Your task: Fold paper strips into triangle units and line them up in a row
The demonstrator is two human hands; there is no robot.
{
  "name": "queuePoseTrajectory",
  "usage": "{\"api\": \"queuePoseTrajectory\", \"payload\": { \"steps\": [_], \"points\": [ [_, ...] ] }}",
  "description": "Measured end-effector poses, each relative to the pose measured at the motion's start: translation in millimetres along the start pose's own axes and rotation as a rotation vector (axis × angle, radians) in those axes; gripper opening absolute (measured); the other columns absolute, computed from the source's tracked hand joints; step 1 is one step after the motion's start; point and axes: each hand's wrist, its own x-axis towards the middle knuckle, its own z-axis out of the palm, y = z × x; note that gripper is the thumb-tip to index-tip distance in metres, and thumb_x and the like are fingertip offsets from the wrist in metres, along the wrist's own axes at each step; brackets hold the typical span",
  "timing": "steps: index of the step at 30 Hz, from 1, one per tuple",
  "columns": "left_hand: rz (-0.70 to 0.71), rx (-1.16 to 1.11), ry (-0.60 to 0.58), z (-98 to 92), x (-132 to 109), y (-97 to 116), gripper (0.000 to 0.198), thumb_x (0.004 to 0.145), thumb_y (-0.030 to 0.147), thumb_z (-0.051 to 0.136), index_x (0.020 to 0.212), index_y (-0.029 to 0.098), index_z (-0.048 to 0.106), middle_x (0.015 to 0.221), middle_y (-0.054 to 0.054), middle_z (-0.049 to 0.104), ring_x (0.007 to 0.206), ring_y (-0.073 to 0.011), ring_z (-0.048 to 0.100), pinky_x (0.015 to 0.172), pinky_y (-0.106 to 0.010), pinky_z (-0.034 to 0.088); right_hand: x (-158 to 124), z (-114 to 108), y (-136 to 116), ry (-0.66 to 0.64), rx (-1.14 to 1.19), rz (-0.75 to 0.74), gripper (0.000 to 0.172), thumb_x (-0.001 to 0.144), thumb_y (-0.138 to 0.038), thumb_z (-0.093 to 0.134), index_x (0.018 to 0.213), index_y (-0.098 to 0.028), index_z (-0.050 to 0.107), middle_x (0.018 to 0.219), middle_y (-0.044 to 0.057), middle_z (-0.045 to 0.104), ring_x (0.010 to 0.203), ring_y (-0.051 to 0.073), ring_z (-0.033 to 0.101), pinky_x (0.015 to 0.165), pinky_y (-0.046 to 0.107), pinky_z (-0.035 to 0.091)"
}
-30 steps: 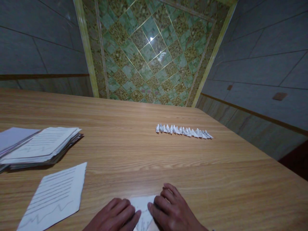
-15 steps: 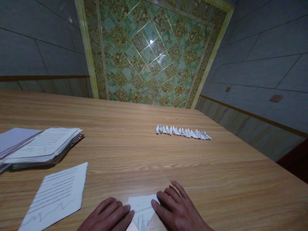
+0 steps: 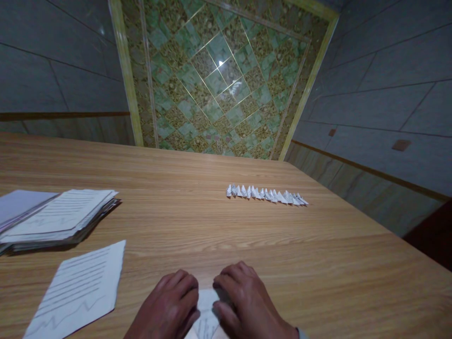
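Observation:
A small piece of printed white paper (image 3: 206, 315) lies on the wooden table (image 3: 247, 240) at the near edge, mostly covered by my hands. My left hand (image 3: 169, 308) presses on its left side with fingers curled. My right hand (image 3: 243, 303) presses on its right side, fingers bent and pinching the paper's top edge. The two hands almost touch above the paper. How the paper is folded underneath is hidden.
A row of several small folded white paper pieces (image 3: 266, 195) lies farther out, right of centre. A loose printed sheet (image 3: 79, 287) lies at the near left. Behind it sits a stack of papers (image 3: 60, 219). The table's right edge runs diagonally beside a tiled floor.
Both hands slid forward and closer together over the small paper, fingers curling from flat to bent. Less of the paper shows now.

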Motion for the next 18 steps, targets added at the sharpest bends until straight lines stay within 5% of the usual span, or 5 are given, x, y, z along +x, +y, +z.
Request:
{"api": "queuePoseTrajectory", "payload": {
  "steps": [4, 9, 18],
  "points": [
    [-0.074, -0.05, -0.012, 6.2, -2.0, -2.2, 0.023, 0.08, 0.005, 0.068, 0.086, 0.026, 0.062, 0.099, 0.001, 0.07, 0.086, -0.0225, 0.066, 0.076, -0.033, 0.048, 11.6, 6.1, -14.8, -0.107, -0.064, 0.115, 0.036, 0.076, -0.033, 0.085, 0.106, -0.019, 0.068, 0.112, 0.011, 0.068, 0.103, 0.033, 0.06, 0.088, 0.044, 0.045],
    [-0.006, -0.067, 0.013, 5.6, -5.1, -5.6, 0.03, 0.086, 0.016, 0.073, 0.11, 0.028, 0.062, 0.101, 0.0, 0.073, 0.084, -0.0227, 0.07, 0.073, -0.031, 0.055, 8.8, 15.4, -9.9, -0.05, 0.011, 0.16, 0.035, 0.069, -0.027, 0.09, 0.094, -0.02, 0.067, 0.096, 0.008, 0.071, 0.093, 0.03, 0.063, 0.083, 0.04, 0.044],
    [0.113, -0.066, 0.089, -3.9, 3.5, -3.0, 0.024, 0.107, 0.034, 0.047, 0.123, 0.02, 0.058, 0.094, -0.004, 0.076, 0.081, -0.0192, 0.073, 0.074, -0.026, 0.059, 17.0, 27.0, -5.5, 0.025, 0.096, -0.044, 0.027, 0.07, -0.006, 0.078, 0.076, -0.022, 0.057, 0.077, -0.004, 0.07, 0.081, 0.018, 0.063, 0.079, 0.03, 0.038]
  ]
}}
